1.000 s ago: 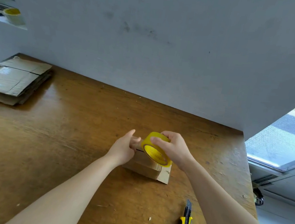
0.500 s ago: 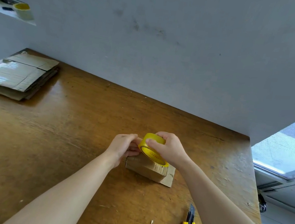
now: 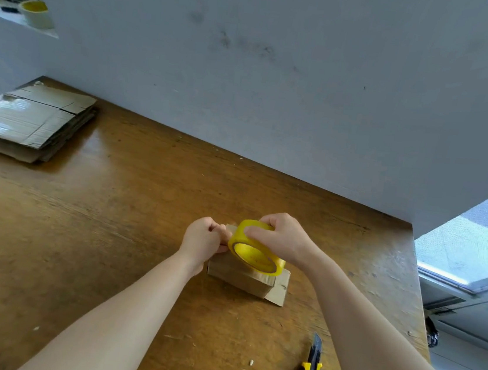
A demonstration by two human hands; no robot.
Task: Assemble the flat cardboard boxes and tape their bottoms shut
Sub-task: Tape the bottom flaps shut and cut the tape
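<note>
Cardboard box (image 3: 243, 278) sits on the wooden table (image 3: 108, 229), one flap splayed flat at its right end. The right hand (image 3: 283, 239) grips the yellow tape roll (image 3: 254, 249) on the box top. The left hand (image 3: 202, 239) is curled against the box's left end beside the roll; whether it pinches a tape end cannot be told. The light box could slide, or the tape crease, if the roll is pulled before its start is pressed down. The box's inside is hidden.

Bare forearms extended forward, wrists drawn close. Right hand (image 3: 283, 240) curled over tape roll (image 3: 255, 254) from above; left hand (image 3: 203, 240) fisted just beside it, grasp contents unseen.
</note>
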